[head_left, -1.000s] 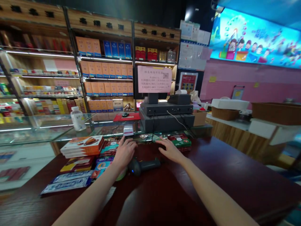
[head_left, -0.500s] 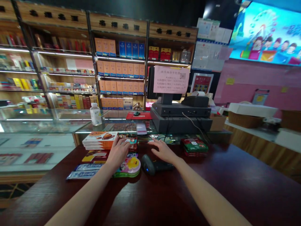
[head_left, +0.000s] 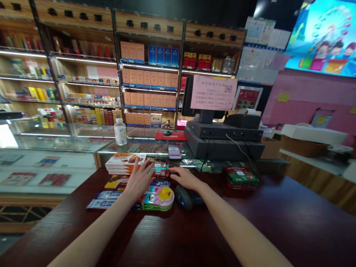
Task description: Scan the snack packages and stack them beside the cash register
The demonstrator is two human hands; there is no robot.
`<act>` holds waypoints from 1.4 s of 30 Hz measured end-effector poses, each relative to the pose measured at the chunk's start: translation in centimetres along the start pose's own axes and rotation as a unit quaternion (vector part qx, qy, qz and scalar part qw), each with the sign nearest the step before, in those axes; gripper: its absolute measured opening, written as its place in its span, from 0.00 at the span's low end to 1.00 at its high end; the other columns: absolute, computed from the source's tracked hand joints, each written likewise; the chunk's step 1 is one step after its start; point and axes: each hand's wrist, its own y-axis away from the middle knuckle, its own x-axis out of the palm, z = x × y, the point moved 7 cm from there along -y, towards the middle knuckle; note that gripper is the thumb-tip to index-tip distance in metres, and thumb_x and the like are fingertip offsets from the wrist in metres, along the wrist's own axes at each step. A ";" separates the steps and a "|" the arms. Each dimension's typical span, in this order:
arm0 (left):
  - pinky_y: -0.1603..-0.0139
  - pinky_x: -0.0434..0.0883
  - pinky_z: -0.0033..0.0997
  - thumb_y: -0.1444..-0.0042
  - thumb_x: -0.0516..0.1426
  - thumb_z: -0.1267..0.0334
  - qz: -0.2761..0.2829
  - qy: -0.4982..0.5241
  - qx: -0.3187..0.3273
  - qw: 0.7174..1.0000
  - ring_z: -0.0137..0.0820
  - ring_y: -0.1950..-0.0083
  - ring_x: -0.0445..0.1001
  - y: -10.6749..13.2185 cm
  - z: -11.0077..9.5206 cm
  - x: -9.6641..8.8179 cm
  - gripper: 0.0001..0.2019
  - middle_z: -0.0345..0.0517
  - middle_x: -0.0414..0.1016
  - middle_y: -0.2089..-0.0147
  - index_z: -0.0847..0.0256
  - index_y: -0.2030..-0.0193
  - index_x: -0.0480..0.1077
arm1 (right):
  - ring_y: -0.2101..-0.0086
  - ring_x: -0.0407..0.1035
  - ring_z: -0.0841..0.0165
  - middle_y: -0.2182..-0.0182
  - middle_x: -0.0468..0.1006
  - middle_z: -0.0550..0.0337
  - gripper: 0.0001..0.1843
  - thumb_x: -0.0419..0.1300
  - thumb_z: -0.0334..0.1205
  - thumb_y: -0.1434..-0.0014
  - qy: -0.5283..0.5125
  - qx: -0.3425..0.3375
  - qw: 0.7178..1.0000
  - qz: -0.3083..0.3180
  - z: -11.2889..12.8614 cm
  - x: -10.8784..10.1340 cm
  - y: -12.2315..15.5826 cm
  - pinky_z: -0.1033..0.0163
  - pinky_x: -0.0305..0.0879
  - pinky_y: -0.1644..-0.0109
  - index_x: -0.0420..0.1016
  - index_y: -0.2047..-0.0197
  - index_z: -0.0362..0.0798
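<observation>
My left hand [head_left: 138, 178] is spread open over the snack packs, palm down. Its fingertips lie between a stack of white-and-orange boxes [head_left: 126, 159] and some brown-and-teal snack packets [head_left: 162, 168]. Whether they press on the packets I cannot tell. At the right end of those packets is my right hand [head_left: 185, 178], its fingers stretched out and holding nothing. Below my left hand lie colourful pouches [head_left: 160, 196] with a yellow duck, and blue-and-white bars [head_left: 104, 200], partly hidden by my forearm. A black barcode scanner [head_left: 185, 198] rests under my right wrist.
A stack of red-and-green packets [head_left: 240, 176] sits to the right on the dark wooden counter [head_left: 167, 237]. Behind stand a white bottle [head_left: 120, 132], a phone-like device [head_left: 174, 152] and a cash register [head_left: 222, 141]. Stocked shelves line the back wall.
My right hand has moved left, up to the end of the brown-and-teal packets. My left hand's fingers have spread wider. The view has turned slightly left.
</observation>
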 end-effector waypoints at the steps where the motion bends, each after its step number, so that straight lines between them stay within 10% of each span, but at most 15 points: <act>1: 0.26 0.38 0.69 0.37 0.58 0.60 0.003 -0.002 0.001 1.000 0.48 0.31 0.64 0.0 0.0 0.1 0.11 0.44 0.75 0.37 0.54 0.50 0.76 | 0.44 0.72 0.56 0.44 0.79 0.54 0.21 0.57 0.43 0.36 -0.004 0.001 1.000 0.001 0.0 0.2 -0.3 0.51 0.63 0.37 0.76 0.41 0.52; 12: 0.26 0.35 0.70 0.37 0.58 0.57 -0.008 0.018 -0.007 1.000 0.46 0.32 0.65 0.0 0.2 0.6 0.09 0.42 0.76 0.39 0.51 0.53 0.77 | 0.50 0.75 0.56 0.51 0.83 0.54 0.20 0.56 0.43 0.39 -0.181 0.080 0.980 0.021 -2.2 2.7 -2.2 0.52 0.66 0.41 0.82 0.49 0.48; 29: 0.26 0.37 0.66 0.37 0.56 0.51 0.014 0.031 -0.061 0.998 0.46 0.48 0.76 -0.8 -0.7 0.0 0.16 0.50 0.84 0.63 0.56 0.51 0.79 | 0.53 0.75 0.56 0.53 0.84 0.53 0.22 0.59 0.46 0.41 -0.216 0.148 0.965 0.002 -3.6 0.2 2.2 0.48 0.66 0.42 0.81 0.46 0.46; 42: 0.29 0.41 0.71 0.37 0.54 0.58 0.013 0.101 -0.141 0.985 0.46 0.47 0.76 0.1 0.7 1.8 0.13 0.49 0.84 0.58 0.49 0.52 0.80 | 0.51 0.75 0.57 0.52 0.84 0.55 0.22 0.56 0.42 0.38 -0.234 0.138 0.962 0.014 -2.3 0.5 1.9 0.50 0.64 0.39 0.80 0.45 0.46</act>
